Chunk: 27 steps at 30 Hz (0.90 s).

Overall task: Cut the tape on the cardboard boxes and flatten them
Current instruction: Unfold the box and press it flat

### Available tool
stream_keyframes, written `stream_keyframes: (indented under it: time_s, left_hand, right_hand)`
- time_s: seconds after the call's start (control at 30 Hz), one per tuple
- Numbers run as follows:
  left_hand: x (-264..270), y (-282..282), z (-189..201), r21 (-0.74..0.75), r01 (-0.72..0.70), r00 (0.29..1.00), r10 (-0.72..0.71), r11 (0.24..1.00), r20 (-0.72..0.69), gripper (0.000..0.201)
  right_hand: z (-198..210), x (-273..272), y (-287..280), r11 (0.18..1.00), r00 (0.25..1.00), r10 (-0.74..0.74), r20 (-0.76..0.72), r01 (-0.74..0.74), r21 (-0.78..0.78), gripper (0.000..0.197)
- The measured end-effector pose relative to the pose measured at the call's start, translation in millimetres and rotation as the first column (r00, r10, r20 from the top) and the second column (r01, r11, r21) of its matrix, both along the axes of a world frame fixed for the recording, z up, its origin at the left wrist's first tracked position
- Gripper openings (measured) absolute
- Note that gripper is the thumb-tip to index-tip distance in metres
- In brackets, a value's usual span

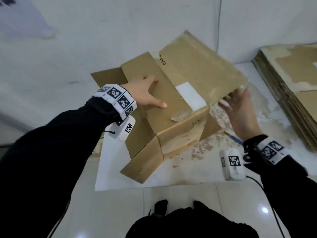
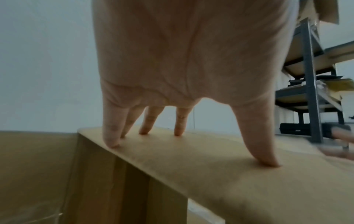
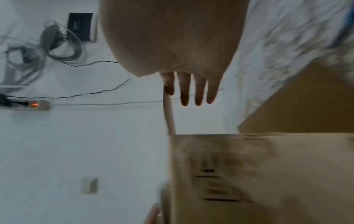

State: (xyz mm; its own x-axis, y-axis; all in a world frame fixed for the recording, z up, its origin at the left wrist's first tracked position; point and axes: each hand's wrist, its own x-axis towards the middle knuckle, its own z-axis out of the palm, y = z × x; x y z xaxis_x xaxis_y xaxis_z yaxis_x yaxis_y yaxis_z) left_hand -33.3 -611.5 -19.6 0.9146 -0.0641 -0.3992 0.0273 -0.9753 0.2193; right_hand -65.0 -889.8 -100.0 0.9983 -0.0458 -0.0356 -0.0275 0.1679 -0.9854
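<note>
- Centrally in the head view sits a brown corrugated cardboard box [image 1: 173, 117] on a white sheet [image 1: 109, 169] laid over glossy floor tiles [image 1: 180, 200]; its faces are matte and plain, with small dark print on the near side.
- Across the top panel runs a white rectangular label [image 1: 190, 96], and below it a crinkled strip of clear tape [image 1: 181, 115] lifts off near the front edge.
- One large flap [image 1: 204, 66] stands raised toward the upper right of the frame, its surface scuffed and glossy with tape residue.
- At the right edge lies a stack of flattened cardboard [image 1: 289, 93], its top sheet torn and patchy.
- Palm down, the left hand [image 1: 145, 91] presses the top panel, fingers [image 2: 180, 128] straight and spread, the tips touching the board.
- Below the raised flap's lower corner, the right hand [image 1: 240, 110] reaches up with fingers extended and loose; it is blurred, and whether it touches the flap cannot be told.
</note>
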Motion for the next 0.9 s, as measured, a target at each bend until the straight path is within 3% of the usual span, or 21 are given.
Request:
stream_keyframes:
  time_s: [0.03,0.1,0.17,0.2,0.27,0.3,0.37,0.43,0.53,0.63,0.7,0.83,0.9]
  left_hand:
    - [-4,-2,1,-0.013,-0.018,1.0,0.018,1.0,-0.004,0.101]
    - [-14,-10,9,-0.022,-0.043,0.999,0.043,0.999,-0.011,0.102]
    - [-25,-16,25,0.047,-0.065,0.998,0.065,0.997,0.014,0.096]
    - [-32,-19,35,0.112,-0.085,0.995,0.077,0.99,0.07,0.088]
    - [-51,-27,57,0.225,-0.135,0.951,0.062,0.965,0.302,0.06]
    - [-61,-35,66,0.218,-0.158,0.893,0.045,0.963,0.447,0.049]
    - [-83,-66,75,0.061,-0.143,0.77,0.072,0.988,0.634,0.043]
    - [-92,-105,65,-0.064,-0.1,0.762,0.118,0.993,0.636,0.035]
    - [-91,-152,23,0.105,-0.012,0.846,-0.046,0.994,0.531,0.031]
    - [-88,-149,-4,0.206,-0.102,0.803,-0.041,0.973,0.594,0.032]
    - [-90,-142,-6,0.265,-0.149,0.781,-0.051,0.953,0.623,0.032]
    - [-87,-153,-15,0.452,-0.229,0.881,-0.014,0.862,0.473,0.063]
    - [-86,-161,-23,0.459,-0.231,0.892,-0.002,0.858,0.452,0.072]
  right_hand:
    - [15,8,1,0.999,0.996,0.042,0.083,-0.04,-0.016,0.045]
    - [36,24,8,0.965,0.963,0.183,0.197,-0.137,-0.225,0.026]
    - [38,39,18,0.836,0.897,0.412,0.162,-0.301,-0.458,0.011]
    - [40,44,22,0.749,0.865,0.498,0.069,-0.388,-0.536,0.031]
    - [42,52,29,0.627,0.782,0.61,-0.129,-0.576,-0.525,0.069]
    - [44,54,32,0.581,0.734,0.653,-0.188,-0.645,-0.496,0.078]
    - [46,61,37,0.497,0.666,0.71,-0.23,-0.705,-0.506,0.084]
    - [48,63,42,0.466,0.68,0.704,-0.205,-0.66,-0.589,0.087]
    - [42,62,28,0.357,0.667,0.74,-0.086,-0.497,-0.791,0.08]
    - [25,55,-25,0.336,0.734,0.679,-0.007,-0.319,-0.886,0.039]
    - [19,36,-62,0.336,0.713,0.697,0.071,-0.238,-0.911,0.023]
    - [16,-28,-77,0.275,0.611,0.791,0.024,-0.32,-0.907,0.015]
    - [20,-51,-68,0.233,0.543,0.839,-0.043,-0.429,-0.873,0.02]
